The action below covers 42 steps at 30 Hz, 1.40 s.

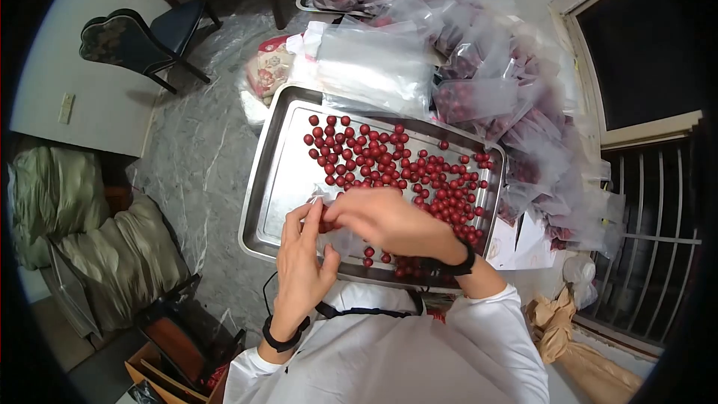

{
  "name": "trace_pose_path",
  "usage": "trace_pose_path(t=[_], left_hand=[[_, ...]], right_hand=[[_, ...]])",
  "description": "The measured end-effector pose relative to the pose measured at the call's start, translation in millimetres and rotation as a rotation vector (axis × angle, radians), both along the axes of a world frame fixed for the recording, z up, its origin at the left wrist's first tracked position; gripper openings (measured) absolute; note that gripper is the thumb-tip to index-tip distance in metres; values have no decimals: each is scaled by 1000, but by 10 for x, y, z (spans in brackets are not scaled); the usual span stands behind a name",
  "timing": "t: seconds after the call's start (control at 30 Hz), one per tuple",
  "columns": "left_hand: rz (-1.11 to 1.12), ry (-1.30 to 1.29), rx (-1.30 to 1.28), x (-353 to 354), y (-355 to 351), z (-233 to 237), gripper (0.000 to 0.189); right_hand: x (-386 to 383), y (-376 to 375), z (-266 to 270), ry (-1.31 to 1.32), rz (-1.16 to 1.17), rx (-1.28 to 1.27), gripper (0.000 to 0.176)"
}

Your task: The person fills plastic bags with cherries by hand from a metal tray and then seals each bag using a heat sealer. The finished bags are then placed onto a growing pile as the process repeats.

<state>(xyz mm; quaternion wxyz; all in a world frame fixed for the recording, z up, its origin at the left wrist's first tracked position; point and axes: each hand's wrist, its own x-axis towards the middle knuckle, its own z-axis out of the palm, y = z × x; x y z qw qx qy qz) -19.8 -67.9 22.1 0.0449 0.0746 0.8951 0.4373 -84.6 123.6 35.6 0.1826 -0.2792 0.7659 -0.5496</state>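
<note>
My left hand (pixel 301 260) is over the near left part of a steel tray, its fingers closed on a small clear plastic bag (pixel 345 244). My right hand (pixel 390 223) reaches across from the right, its fingers curled in against the left fingertips at the bag's top. What the right fingertips hold is hidden behind the hand. A few dark red balls show between the hands. Many more small, round, glossy red balls (pixel 372 155), like fruit or beads, lie loose across the steel tray (pixel 278 146).
A stack of flat clear bags (pixel 374 67) lies at the tray's far edge. Filled clear bags (pixel 479 97) are heaped beyond and to the right. A chair (pixel 161 41) stands far left, a patterned cloth bundle (pixel 271 67) nearer, and a barred window (pixel 651 224) is at right.
</note>
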Motion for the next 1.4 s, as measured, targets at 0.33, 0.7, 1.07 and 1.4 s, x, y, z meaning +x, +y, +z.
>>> trace_pose_path(t=[0.33,0.7,1.07,1.4], left_hand=[[-29,-79,8,-32,5,80,72],[-12,-42,-4,-70,33,54,71],[-36,-36,-16,-82,23,27,71],[-41,-40,0,-68,52,16,71]], right_hand=[[-291,232,-1376,183,-419,664,15],[-126,-153,-1908,275,-636,760,22],[-148,95,-1528,-300,-650,159,23],[-232,1073,-1427,-670,-633,-382,28]])
